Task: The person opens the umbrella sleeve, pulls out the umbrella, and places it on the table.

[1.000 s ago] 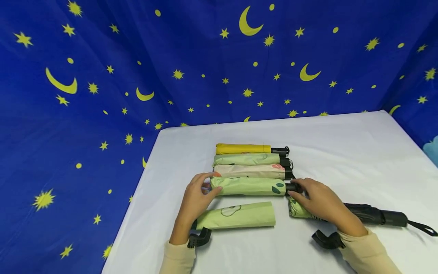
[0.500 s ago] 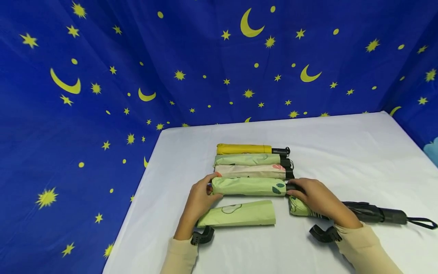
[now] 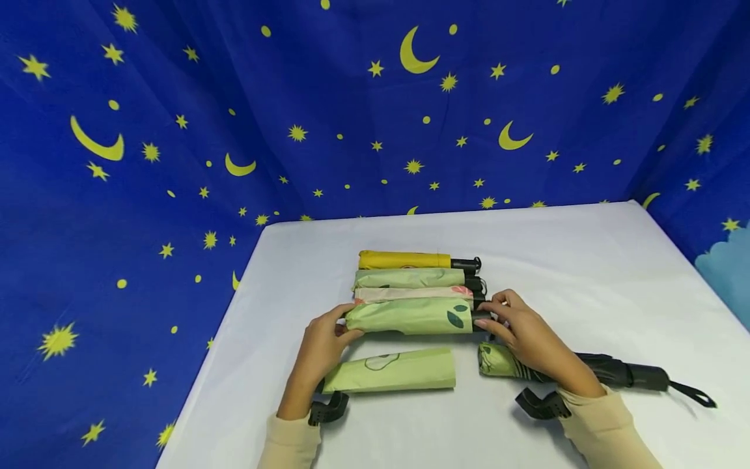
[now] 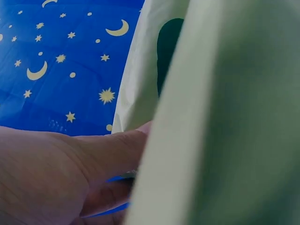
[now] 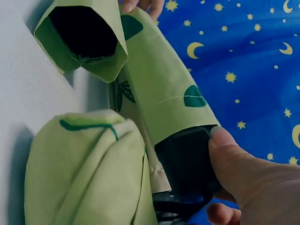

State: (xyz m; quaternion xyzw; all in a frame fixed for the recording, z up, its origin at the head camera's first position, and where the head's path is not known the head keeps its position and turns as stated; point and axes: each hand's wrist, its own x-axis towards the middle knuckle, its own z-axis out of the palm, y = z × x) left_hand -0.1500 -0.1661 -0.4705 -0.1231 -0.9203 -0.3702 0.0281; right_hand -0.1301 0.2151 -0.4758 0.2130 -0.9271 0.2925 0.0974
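Note:
A pale green folding umbrella (image 3: 410, 317) with dark green leaves lies crosswise between my hands, in a fabric cover. My left hand (image 3: 321, 344) pinches its left end; in the left wrist view the thumb (image 4: 112, 150) rests against the cloth (image 4: 140, 79). At the other end my right hand (image 3: 527, 335) holds the black handle (image 5: 185, 161) between thumb and fingers, some of them hidden. Behind it lie a pink-and-white umbrella (image 3: 410, 294), a light green one (image 3: 410, 279) and a yellow one (image 3: 404, 260), side by side, handles to the right.
Nearer me lies a loose green cover (image 3: 404, 371) with an avocado print, its dark open mouth facing right. An uncovered umbrella (image 3: 597, 368), green with black parts, lies under my right forearm, strap outward. A blue star-printed cloth (image 3: 351, 98) stands behind the white table (image 3: 556, 247).
The head view has shifted a little. My hands still hold both ends of the leaf-print umbrella, which now overlaps the pink-and-white one more. My right fingers have changed their hold on the handle.

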